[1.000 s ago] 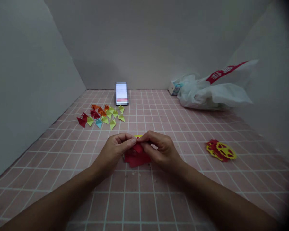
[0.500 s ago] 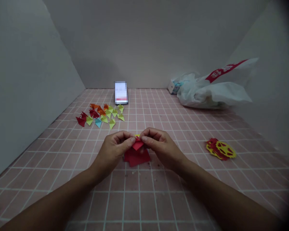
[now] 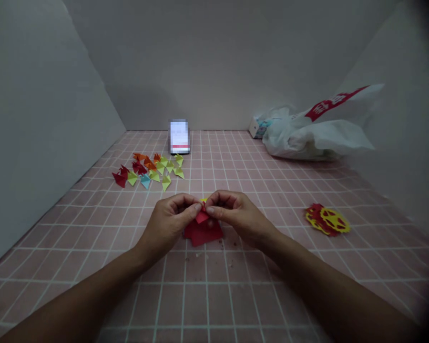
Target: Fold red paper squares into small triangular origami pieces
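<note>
My left hand (image 3: 169, 219) and my right hand (image 3: 234, 214) meet over the middle of the pink tiled surface. Both pinch a small folded red paper piece (image 3: 202, 217) between thumb and fingertips, their tips touching at its top corner. Under it lies a stack of red paper sheets (image 3: 203, 232), with a bit of yellow paper peeking out behind. My fingers are curled shut around the fold.
A scatter of small folded paper triangles (image 3: 148, 170) in red, orange, yellow-green and blue lies at the back left. A phone (image 3: 179, 137) stands against the back wall. A white plastic bag (image 3: 314, 131) sits at the back right, a red-and-yellow paper ring (image 3: 328, 220) at the right.
My fingertips have drawn closer together on the red piece, pinching its top corner. The view has shifted slightly; the arms stay in place.
</note>
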Motion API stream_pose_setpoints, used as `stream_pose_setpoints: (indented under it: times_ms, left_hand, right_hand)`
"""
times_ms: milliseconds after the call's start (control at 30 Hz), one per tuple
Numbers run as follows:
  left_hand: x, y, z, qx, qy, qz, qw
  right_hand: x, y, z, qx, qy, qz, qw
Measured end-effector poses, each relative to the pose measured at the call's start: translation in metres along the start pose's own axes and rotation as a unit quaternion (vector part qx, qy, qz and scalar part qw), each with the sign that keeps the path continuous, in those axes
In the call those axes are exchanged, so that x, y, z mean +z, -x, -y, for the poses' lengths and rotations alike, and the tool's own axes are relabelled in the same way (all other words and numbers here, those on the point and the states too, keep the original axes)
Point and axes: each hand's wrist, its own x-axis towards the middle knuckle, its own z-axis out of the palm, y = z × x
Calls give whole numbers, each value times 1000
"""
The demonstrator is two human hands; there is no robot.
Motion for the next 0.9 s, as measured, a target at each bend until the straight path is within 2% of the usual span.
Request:
stream_pose_setpoints:
  times_ms: [267,433,900]
  left_hand:
    - [-1,-1,4,-39,50,26,998]
    - [-2,-3,8,-57,75,21,995]
    - [0,-1,-3,-66,27,2,997]
  right_hand:
    - [-2,1,-1,-3,24,5,1000]
    - [0,1,0,-1,47,-6,999]
    - [4,3,2,-48,129,-33,990]
